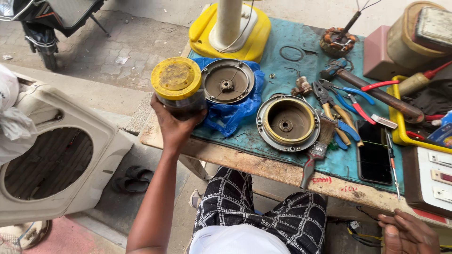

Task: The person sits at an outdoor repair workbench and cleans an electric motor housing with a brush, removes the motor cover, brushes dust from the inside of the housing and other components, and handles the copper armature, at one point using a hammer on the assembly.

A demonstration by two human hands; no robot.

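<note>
The left hand (pixel 175 123) was wrapped around a jar (pixel 179 89) from below and behind, fingers closed on its clear wall, holding it upright above the near left corner of the table (pixel 263 168); the grip on the wall left the yellow lid (pixel 176 78) free and kept the jar level, so whatever was inside stayed put. Through the wall the contents looked dark, but what they were could not be told. The right hand (pixel 407 233) lay low at the lower right, below the table edge, loosely curled and holding nothing that could be seen. Just right of the jar a round metal cover (pixel 227 81) sat on a crumpled blue bag (pixel 235 110), dished side up, probably to keep grit off the cloth (pixel 301 70). Nearer the middle a second, deeper housing (pixel 287 123) lay open side up, empty but for a bearing seat at its centre and a film of brown grime. A brush (pixel 317 150) leaned against its rim, handle pointing at the person, within easy reach. Pliers (pixel 346 101) and a hammer (pixel 372 91) lay in a loose group to the right, a phone (pixel 373 153) flat beside them, and a yellow tray (pixel 400 127) at the far right held more tools.
</note>
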